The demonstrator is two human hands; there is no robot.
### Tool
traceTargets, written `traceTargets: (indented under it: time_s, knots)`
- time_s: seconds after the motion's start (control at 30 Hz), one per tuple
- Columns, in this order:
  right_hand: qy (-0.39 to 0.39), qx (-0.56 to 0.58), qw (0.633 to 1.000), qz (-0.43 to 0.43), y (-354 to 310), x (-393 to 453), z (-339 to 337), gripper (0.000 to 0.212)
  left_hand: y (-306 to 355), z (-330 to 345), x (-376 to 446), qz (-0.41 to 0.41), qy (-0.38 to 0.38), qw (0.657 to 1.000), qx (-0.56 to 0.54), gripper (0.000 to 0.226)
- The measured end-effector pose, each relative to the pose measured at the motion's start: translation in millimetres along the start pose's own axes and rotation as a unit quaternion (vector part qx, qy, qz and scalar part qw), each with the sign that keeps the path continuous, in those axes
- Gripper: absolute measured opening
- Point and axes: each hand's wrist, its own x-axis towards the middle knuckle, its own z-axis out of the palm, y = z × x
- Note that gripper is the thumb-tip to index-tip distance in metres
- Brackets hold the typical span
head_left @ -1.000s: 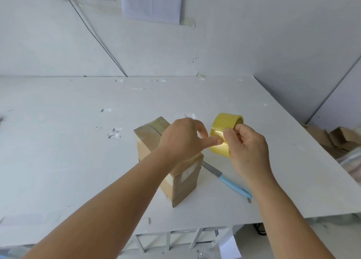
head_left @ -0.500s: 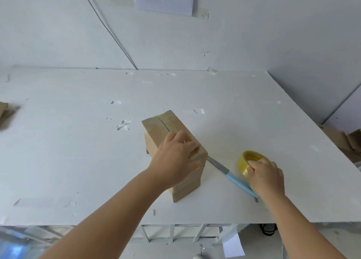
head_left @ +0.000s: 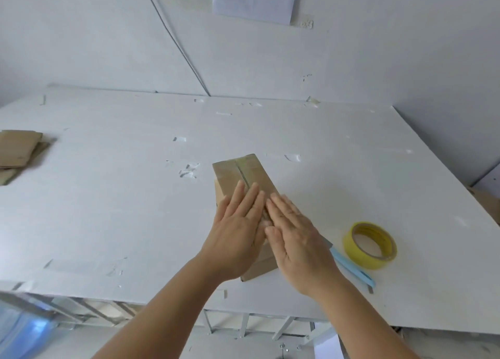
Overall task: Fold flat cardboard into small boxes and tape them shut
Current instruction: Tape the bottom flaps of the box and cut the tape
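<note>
A small brown cardboard box (head_left: 244, 170) stands on the white table (head_left: 108, 210), its top flaps closed with tape along the middle seam. My left hand (head_left: 238, 231) lies flat on the near part of the top, fingers straight. My right hand (head_left: 296, 239) lies flat beside it on the right half, fingers straight and touching the seam. A yellow tape roll (head_left: 369, 245) lies flat on the table to the right of the box, apart from both hands.
A blue-handled knife (head_left: 354, 270) lies between the box and the tape roll. Flat cardboard pieces (head_left: 17, 149) are stacked at the table's left edge. More cardboard (head_left: 487, 204) sits off the right edge. The table's front edge runs just below my wrists.
My right hand set the tape roll down on the table, let go and moved onto the box top. My left hand went from holding the box to lying flat on it.
</note>
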Motion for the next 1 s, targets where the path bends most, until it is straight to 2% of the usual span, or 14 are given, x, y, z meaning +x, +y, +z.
traceTargets:
  time_s: [0.07,0.13,0.2,0.3,0.37,0.43,0.53,0.6,0.67,0.73,0.77,0.87,0.93,1.0]
  knots:
    - [-0.002,0.039,0.998,0.040,-0.3,-0.2,5.4,0.079,2.7,3.9,-1.7,-0.057,0.021,0.991,-0.115,0.063]
    - [0.010,0.107,0.991,0.075,-7.4,0.9,10.5,0.071,6.9,12.7,-3.7,-0.102,0.098,0.955,-0.261,0.071]
    - [0.041,0.165,0.981,0.092,-6.7,-0.2,14.4,0.068,5.6,17.7,-4.1,-0.119,0.123,0.922,-0.348,0.087]
    - [0.076,0.207,0.969,0.109,6.0,-3.8,9.7,0.061,-6.8,13.5,-8.7,-0.070,0.092,0.934,-0.339,0.100]
    - [0.091,0.206,0.967,0.120,13.2,-4.5,5.4,0.063,-16.2,7.9,-10.5,-0.035,0.074,0.949,-0.303,0.094]
    - [0.083,0.190,0.970,0.125,17.3,-3.1,3.8,0.063,-24.0,5.3,-11.4,-0.047,0.041,0.965,-0.254,0.089]
    - [0.014,0.228,0.962,0.146,21.3,-2.9,-0.5,0.074,-28.6,0.6,-14.9,-0.039,-0.015,0.979,-0.198,0.103]
    - [-0.035,0.288,0.942,0.169,21.0,0.7,-8.7,0.082,-25.8,-10.5,-16.5,-0.025,-0.035,0.965,-0.258,0.107]
    - [-0.035,0.338,0.920,0.196,16.3,12.4,-22.2,0.079,-18.0,-26.1,-11.5,-0.048,-0.007,0.915,-0.400,0.076]
    - [-0.029,0.354,0.907,0.225,11.6,32.5,-36.3,0.067,-14.2,-41.0,2.2,-0.118,0.038,0.874,-0.470,0.037]
    - [-0.037,0.337,0.911,0.236,9.2,43.7,-42.3,0.064,-15.3,-46.1,12.8,-0.147,0.049,0.871,-0.466,0.031]
    - [-0.071,0.307,0.914,0.257,2.0,78.9,-50.9,0.063,-25.5,-49.0,43.3,-0.245,0.029,0.880,-0.406,0.046]
    - [-0.100,0.316,0.905,0.268,-2.9,93.9,-48.8,0.061,-31.7,-41.4,53.2,-0.280,0.018,0.870,-0.406,0.038]
    - [-0.093,0.308,0.906,0.273,-7.3,102.0,-47.2,0.058,-30.0,-40.7,59.0,-0.280,0.029,0.859,-0.428,0.026]
